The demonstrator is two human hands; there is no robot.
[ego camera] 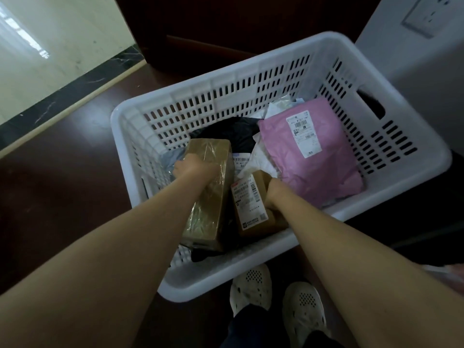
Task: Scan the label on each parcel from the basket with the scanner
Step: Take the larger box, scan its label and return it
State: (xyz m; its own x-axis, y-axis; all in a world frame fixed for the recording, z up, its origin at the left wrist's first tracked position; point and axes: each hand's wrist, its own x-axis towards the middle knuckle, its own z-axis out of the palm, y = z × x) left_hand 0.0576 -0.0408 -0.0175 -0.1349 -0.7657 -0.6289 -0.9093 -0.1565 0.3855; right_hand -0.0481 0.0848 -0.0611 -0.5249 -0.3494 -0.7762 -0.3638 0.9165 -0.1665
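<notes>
**Both hands reaching into the parcel basket**

Nearest the camera, a pair of white perforated clog shoes is standing on the dark reddish-brown polished floor, just beside the near rim of the white slotted plastic laundry-style basket, which is sitting on that floor.

Two bare forearms are stretching down into the basket. The left hand is closing over the top of a long brown cardboard box wrapped in clear tape, which is lying lengthwise against the basket's near-left side; the fingers are curling round its far edge and gripping it. The right hand is pressing against the right side of a smaller brown cardboard box with a white printed shipping label, which is lying just beside the long box. Its fingers are hiding behind the box, so I cannot tell whether they are gripping.

Farther in, a pink plastic mailer bag with a white barcode label is lying flat on the right, beside crumpled white packaging and a black bag near the middle.

Beyond the basket, dark wood furniture is standing at the back. A pale marble-like strip with a black border is running along the far left, and a white wall with a socket plate is showing at the far right.
</notes>
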